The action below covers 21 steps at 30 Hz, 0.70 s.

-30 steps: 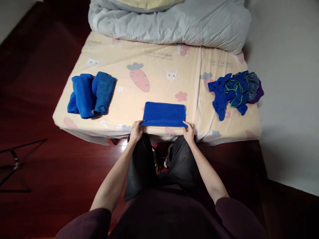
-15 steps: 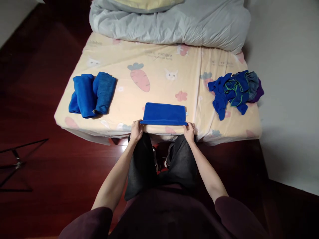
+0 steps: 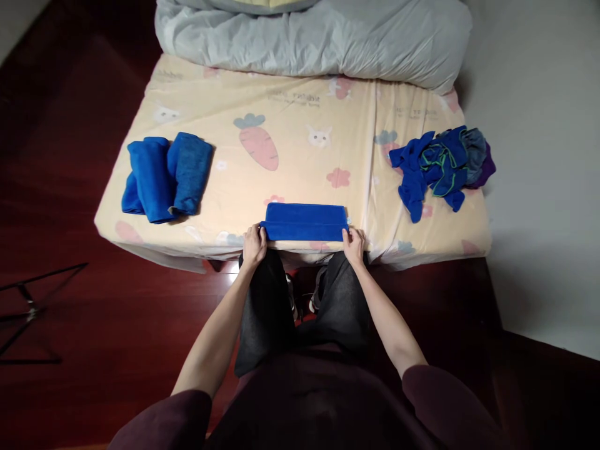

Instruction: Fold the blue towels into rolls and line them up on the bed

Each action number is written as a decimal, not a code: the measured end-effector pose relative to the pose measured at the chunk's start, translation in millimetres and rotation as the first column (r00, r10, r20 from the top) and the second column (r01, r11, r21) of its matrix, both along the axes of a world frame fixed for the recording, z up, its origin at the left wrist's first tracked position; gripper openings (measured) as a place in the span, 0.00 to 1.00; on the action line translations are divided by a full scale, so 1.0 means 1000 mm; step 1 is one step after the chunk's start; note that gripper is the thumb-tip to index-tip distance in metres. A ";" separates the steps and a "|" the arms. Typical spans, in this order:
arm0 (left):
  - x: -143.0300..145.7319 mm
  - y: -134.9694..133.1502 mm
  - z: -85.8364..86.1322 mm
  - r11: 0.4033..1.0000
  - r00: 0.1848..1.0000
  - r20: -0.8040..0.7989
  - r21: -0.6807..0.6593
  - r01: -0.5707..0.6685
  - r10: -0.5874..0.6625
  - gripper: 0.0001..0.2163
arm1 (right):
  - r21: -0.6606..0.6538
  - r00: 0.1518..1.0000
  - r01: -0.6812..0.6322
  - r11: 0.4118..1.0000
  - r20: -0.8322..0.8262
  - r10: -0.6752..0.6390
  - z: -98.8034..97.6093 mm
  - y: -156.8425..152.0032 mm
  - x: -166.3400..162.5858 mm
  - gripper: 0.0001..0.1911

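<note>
A blue cloth point(image 3: 304, 214) lies flat near the front edge of the bed, its near side folded over into a strip. My left hand point(image 3: 254, 244) pinches the left end of that fold. At the right end, my right hand point(image 3: 354, 245) grips the fold between thumb and fingers, just below a small pale tag. To the left lie several rolled or folded blue cloths point(image 3: 152, 178) side by side. A crumpled pile of blue cloths point(image 3: 440, 165), some with green edging and one purple, sits to the right.
The bed point(image 3: 300, 169) has a yellow sheet with carrot and rabbit prints. A grey quilt point(image 3: 309, 40) is bunched across its far end. A white wall point(image 3: 539, 187) stands at the right. On the dark red floor at left is a black stand leg point(image 3: 30, 306).
Both hands have brought the near edge of the cloth up and over, so the folded strip is now wider and lies flatter. The view has shifted slightly.
</note>
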<state>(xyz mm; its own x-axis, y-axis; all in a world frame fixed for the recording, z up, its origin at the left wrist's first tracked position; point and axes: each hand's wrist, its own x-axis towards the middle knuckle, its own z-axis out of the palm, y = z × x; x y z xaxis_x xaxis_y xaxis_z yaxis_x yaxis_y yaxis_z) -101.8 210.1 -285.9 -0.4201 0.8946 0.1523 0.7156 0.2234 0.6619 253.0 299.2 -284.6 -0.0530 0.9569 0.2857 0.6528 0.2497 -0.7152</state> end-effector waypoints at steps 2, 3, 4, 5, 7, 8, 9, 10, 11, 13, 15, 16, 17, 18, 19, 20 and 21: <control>0.001 0.000 0.001 1.000 1.000 -0.010 0.003 -0.006 0.006 0.16 | 0.013 1.000 0.002 1.000 0.017 -0.002 0.000 0.000 -0.001 0.20; 0.001 0.000 0.002 1.000 1.000 -0.016 -0.002 -0.007 0.007 0.16 | 0.027 1.000 0.004 1.000 0.026 -0.005 0.000 0.000 -0.001 0.20; 0.001 0.000 0.002 1.000 1.000 -0.024 -0.010 -0.007 0.007 0.17 | 0.041 0.999 0.008 0.999 0.034 -0.009 -0.001 -0.001 -0.001 0.20; 0.002 0.000 0.003 1.000 0.999 -0.035 -0.022 -0.006 0.005 0.17 | 0.054 0.999 0.011 0.998 0.041 -0.014 -0.001 -0.001 -0.002 0.20; 0.002 0.000 0.004 0.999 0.998 -0.061 -0.051 -0.001 -0.002 0.17 | 0.064 0.998 0.021 0.998 0.053 -0.025 -0.003 -0.001 -0.002 0.20; 0.002 0.000 0.004 0.998 0.997 -0.075 -0.064 0.002 -0.007 0.17 | 0.063 0.998 0.029 0.998 0.059 -0.032 -0.003 0.000 -0.003 0.20; 0.003 0.000 0.004 0.997 0.996 -0.085 -0.074 0.005 -0.012 0.17 | 0.059 0.997 0.036 0.998 0.062 -0.040 -0.004 0.000 -0.003 0.20; 0.003 0.000 0.005 0.997 0.996 -0.089 -0.077 0.007 -0.014 0.17 | 0.054 0.997 0.044 0.998 0.062 -0.047 -0.005 0.000 -0.004 0.20; 0.003 0.000 0.005 0.997 0.996 -0.086 -0.076 0.005 -0.011 0.16 | 0.051 0.997 0.053 0.997 0.058 -0.056 -0.006 0.000 -0.004 0.20; 0.003 0.000 0.006 0.998 0.998 -0.069 -0.069 -0.004 -0.001 0.15 | 0.050 0.996 0.068 0.996 0.046 -0.070 -0.006 0.001 -0.005 0.20; 0.004 0.000 0.007 0.998 0.998 -0.055 -0.063 -0.011 0.007 0.15 | 0.054 0.996 0.077 0.996 0.035 -0.079 -0.007 0.001 -0.005 0.20; 0.004 0.000 0.007 0.998 0.999 -0.052 -0.058 -0.013 0.010 0.15 | 0.053 0.996 0.078 0.995 0.032 -0.080 -0.007 0.001 -0.004 0.20; 0.004 0.000 0.008 0.999 0.999 -0.049 -0.049 -0.015 0.013 0.15 | 0.053 0.996 0.077 0.996 0.028 -0.079 -0.007 0.001 -0.004 0.20; 0.004 0.000 0.008 0.999 0.999 -0.046 -0.036 -0.017 0.015 0.15 | 0.053 0.997 0.076 0.996 0.024 -0.077 -0.006 0.001 -0.004 0.20; 0.004 0.000 0.008 1.000 0.999 -0.041 -0.022 -0.020 0.019 0.14 | 0.054 0.997 0.074 0.996 0.020 -0.075 -0.006 0.001 -0.004 0.20; 0.004 0.000 0.009 1.000 0.999 -0.035 -0.011 -0.023 0.022 0.14 | 0.056 0.997 0.071 0.996 0.015 -0.072 -0.005 0.000 -0.004 0.20; 0.004 -0.001 0.009 1.000 0.999 -0.029 -0.004 -0.025 0.025 0.14 | 0.059 0.998 0.068 0.996 0.010 -0.068 -0.005 0.000 -0.004 0.19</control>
<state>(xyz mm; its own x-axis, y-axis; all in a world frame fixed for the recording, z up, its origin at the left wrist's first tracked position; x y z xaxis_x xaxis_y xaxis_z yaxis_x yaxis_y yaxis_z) -98.0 209.4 -276.9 -0.4376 0.8847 0.1608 0.7286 0.2442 0.6399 249.4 299.5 -289.2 0.0078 0.9401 0.3407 0.6780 0.2454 -0.6928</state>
